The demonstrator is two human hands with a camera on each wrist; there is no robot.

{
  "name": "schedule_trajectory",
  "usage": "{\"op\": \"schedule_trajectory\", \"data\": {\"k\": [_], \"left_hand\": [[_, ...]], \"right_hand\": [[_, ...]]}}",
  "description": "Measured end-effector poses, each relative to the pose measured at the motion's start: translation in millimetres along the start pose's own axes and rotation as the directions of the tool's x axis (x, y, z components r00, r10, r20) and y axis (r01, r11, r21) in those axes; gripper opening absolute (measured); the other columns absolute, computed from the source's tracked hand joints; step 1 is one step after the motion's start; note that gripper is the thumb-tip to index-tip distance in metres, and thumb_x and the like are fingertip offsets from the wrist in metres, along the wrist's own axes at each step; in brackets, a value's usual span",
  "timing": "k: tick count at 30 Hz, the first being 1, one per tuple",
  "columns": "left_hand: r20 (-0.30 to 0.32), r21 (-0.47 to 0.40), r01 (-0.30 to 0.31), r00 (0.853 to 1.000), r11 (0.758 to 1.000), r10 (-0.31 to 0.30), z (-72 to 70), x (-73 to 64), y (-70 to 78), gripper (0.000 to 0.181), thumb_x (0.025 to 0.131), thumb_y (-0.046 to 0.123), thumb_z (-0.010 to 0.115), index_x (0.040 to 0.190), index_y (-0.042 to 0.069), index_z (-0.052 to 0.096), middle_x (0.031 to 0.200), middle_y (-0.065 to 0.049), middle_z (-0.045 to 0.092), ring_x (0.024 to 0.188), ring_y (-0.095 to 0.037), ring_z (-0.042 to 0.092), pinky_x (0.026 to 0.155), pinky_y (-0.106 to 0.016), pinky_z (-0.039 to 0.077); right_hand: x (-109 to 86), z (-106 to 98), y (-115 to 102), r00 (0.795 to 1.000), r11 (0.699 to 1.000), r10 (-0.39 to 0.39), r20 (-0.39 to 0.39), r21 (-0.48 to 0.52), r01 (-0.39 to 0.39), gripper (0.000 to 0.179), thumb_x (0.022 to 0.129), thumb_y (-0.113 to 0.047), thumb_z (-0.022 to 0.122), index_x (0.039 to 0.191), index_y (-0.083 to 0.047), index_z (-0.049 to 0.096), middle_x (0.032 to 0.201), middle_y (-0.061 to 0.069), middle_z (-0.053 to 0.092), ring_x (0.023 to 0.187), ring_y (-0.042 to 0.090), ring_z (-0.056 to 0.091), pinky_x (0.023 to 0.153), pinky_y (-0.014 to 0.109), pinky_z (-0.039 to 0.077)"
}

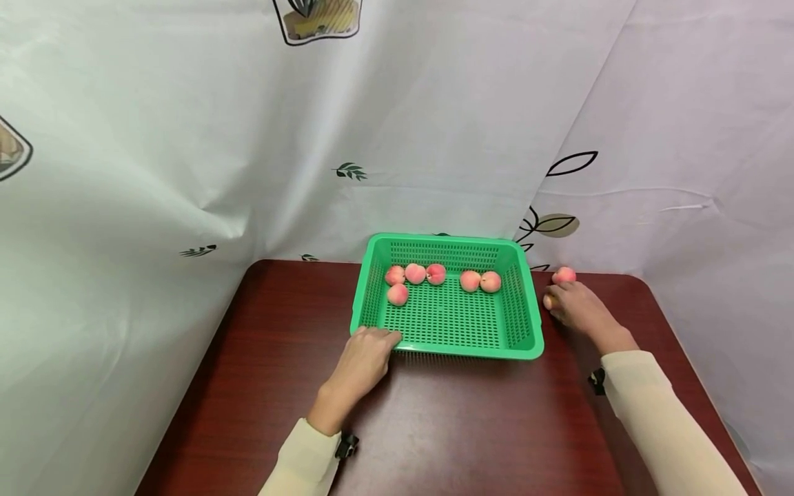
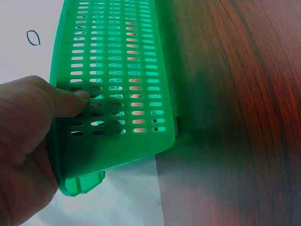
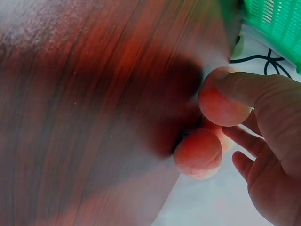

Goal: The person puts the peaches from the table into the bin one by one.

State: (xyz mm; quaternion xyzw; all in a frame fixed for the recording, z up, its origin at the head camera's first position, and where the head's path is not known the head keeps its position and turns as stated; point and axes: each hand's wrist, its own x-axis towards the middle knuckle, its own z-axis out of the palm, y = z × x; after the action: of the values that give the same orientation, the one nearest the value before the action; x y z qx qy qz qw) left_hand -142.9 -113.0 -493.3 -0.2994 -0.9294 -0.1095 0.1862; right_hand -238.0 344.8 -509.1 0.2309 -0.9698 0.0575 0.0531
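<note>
Gripping the near rim of a basket [image 1: 471,351], green and slotted, with the left hand [image 1: 362,362], close to the corner on that hand's own side. In the left wrist view, pressing against the outer wall with the thumb; at the wall's other face, fingers mostly hidden from sight. Pinching a peach [image 3: 221,103], pink-red and round, with the right hand [image 1: 579,310], down on the table, just outside the basket on the side away from the left hand. In the right wrist view, thumb over the fruit and fingertips partly out of sight behind it. Just beside the held fruit, a second peach [image 3: 197,153], with part of a third peach [image 3: 215,130] peeking out behind. In the head view, just beyond the right hand, one loose peach [image 1: 564,275] near the cloth. Inside the basket, ahead of the left hand, four peaches [image 1: 415,273]: three in a row and one nearer that hand. Farther toward the right hand, also inside, a touching pair [image 1: 470,280]. Beneath both hands, a dark red table [image 1: 465,427]. Beyond them, pale cloth [image 1: 434,138] printed with leaves. Behind both hands, cream sleeves [image 1: 670,427]
</note>
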Motion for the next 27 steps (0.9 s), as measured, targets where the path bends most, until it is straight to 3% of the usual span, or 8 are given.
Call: {"op": "schedule_trajectory", "data": {"k": [4,10,14,19,27], "left_hand": [[-0.009,-0.004,-0.009,1.0,1.0,0.009,-0.2,-0.1,0.3,0.042,0.074,-0.018,0.059,0.067,0.017,0.038,0.059,0.008,0.022,0.051,-0.012,0.032,0.059,-0.026,0.023],[-0.015,0.004,-0.009,1.0,1.0,0.009,0.7,0.0,0.0,0.042,0.074,-0.018,0.058,0.066,0.017,0.036,0.059,0.008,0.021,0.052,-0.011,0.03,0.059,-0.026,0.023],[0.004,0.012,-0.002,1.0,1.0,0.002,-0.1,-0.3,0.7,0.042,0.075,-0.018,0.059,0.067,0.017,0.038,0.059,0.008,0.021,0.052,-0.011,0.032,0.059,-0.026,0.024],[0.018,0.017,0.008,1.0,1.0,-0.008,-0.7,-0.6,1.5,0.043,0.076,-0.018,0.059,0.067,0.018,0.037,0.059,0.007,0.021,0.052,-0.011,0.032,0.059,-0.026,0.024],[0.03,0.006,0.016,0.999,1.0,-0.017,-3.0,0.6,1.8,0.044,0.076,-0.019,0.056,0.067,0.018,0.034,0.06,0.007,0.019,0.053,-0.011,0.027,0.06,-0.026,0.021]], "right_hand": [[-2.6,-6,0,0.998,0.992,0.038,-0.04,0.12,-0.033,0.034,0.083,0.0,0.077,0.115,0.005,0.065,0.113,0.025,0.068,0.103,0.045,0.062,0.091,0.06,0.051],[-8.6,-28,-6,0.986,0.957,0.144,-0.085,0.267,-0.117,0.038,0.087,0.002,0.074,0.123,0.004,0.063,0.124,0.028,0.064,0.114,0.05,0.059,0.094,0.066,0.046],[-8.4,-44,-12,0.979,0.951,0.17,-0.112,0.281,-0.133,0.04,0.086,0.003,0.076,0.124,-0.001,0.064,0.123,0.026,0.064,0.107,0.045,0.061,0.088,0.063,0.048],[-1.4,-65,-21,0.971,0.957,0.15,-0.185,0.272,-0.096,0.043,0.085,0.001,0.078,0.125,-0.002,0.064,0.118,0.023,0.066,0.099,0.039,0.06,0.081,0.057,0.047],[20.1,-96,-47,0.965,0.942,0.138,-0.222,0.329,-0.059,0.045,0.087,-0.006,0.081,0.129,-0.007,0.066,0.121,0.015,0.067,0.098,0.028,0.059,0.081,0.046,0.044]]}}
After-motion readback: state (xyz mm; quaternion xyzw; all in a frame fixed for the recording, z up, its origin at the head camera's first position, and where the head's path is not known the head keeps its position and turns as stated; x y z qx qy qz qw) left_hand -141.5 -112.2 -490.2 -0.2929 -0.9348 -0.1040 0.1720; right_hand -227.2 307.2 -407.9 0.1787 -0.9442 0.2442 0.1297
